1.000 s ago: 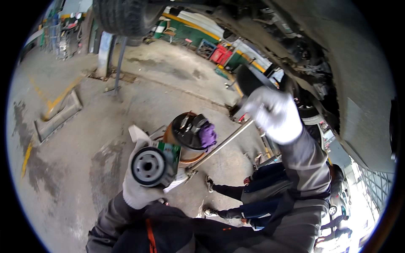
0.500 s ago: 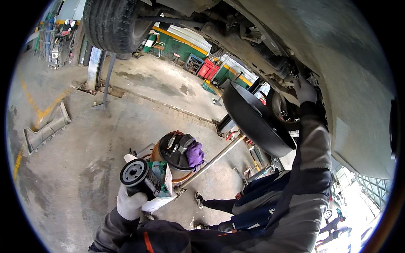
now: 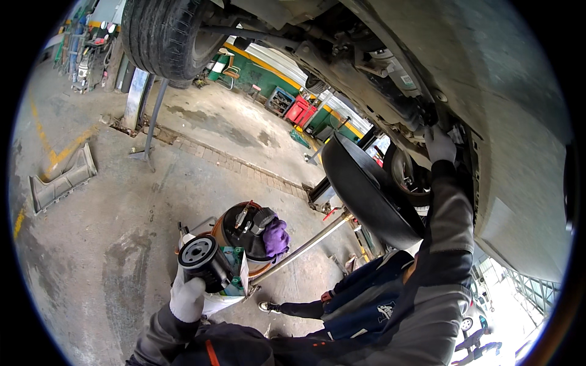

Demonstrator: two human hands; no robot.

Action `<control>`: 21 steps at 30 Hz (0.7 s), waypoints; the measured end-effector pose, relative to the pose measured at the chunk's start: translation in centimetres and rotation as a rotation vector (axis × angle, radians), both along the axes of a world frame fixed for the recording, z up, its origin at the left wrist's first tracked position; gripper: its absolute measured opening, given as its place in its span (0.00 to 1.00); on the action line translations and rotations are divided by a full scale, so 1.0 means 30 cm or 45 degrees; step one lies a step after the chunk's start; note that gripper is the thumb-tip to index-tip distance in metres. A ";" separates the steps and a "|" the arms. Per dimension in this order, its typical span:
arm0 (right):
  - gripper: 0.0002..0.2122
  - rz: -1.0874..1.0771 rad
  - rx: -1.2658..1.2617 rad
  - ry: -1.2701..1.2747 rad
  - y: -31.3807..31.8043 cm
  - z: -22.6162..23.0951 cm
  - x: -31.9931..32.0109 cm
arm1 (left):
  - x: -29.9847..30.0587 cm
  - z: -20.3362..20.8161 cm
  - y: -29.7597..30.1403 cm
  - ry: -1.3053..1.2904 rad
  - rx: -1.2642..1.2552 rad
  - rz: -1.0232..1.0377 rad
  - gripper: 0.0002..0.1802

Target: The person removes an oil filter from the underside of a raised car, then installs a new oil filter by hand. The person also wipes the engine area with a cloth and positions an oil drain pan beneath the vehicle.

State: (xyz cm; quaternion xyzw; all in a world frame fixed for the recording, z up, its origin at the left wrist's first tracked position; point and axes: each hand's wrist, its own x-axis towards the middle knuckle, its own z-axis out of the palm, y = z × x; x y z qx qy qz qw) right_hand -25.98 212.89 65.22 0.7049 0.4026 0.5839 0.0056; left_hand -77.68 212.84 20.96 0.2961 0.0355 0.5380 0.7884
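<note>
1. Left hand [image 3: 187,299]: clamped on the filter [image 3: 209,263], thumb along its side. Filter sits lower left in view, tilted, holed end facing up.
2. Right hand [image 3: 440,145]: raised against the car's underside [image 3: 342,79], among dark parts. Fingertips hidden; cannot tell whether they are closed on anything.
3. Edges, right: reach runs up a slot in view, pan [image 3: 360,207] on one side, body panel [image 3: 519,140] on the other. Pan's rim shows just beside the sleeve.
4. Edges, left: box [image 3: 237,259] just beside the filter, drum [image 3: 259,267] beyond. Cannot tell whether filter and box touch.
5. Room: floor [image 3: 140,195] stretches from drum to a grey trough-shaped piece [image 3: 64,183], well apart. Co-worker [image 3: 354,308] close by the right sleeve in view.
6. Filter: black cylinder, round end, small holes ringing a larger centre one. Gloves pale, cloth-like.
7. Pan: black, round, smooth-walled, on a straight metal pole [image 3: 311,245]. Purple cloth [image 3: 276,238] crumpled on drum top.
8. Tyre [image 3: 162,43]: grooved rubber. Floor: concrete, dark-stained.
</note>
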 end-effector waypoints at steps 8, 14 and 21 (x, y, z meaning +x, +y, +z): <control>0.18 -0.050 -0.051 -0.050 -0.010 0.013 0.059 | 0.015 -0.064 0.044 0.331 0.268 0.025 0.39; 0.19 0.029 0.036 -0.036 -0.014 0.027 0.022 | 0.010 -0.083 0.026 0.147 0.150 0.072 0.37; 0.10 0.725 -0.054 0.146 -0.289 -0.232 -0.476 | 0.047 -0.007 0.017 0.732 0.632 0.440 0.59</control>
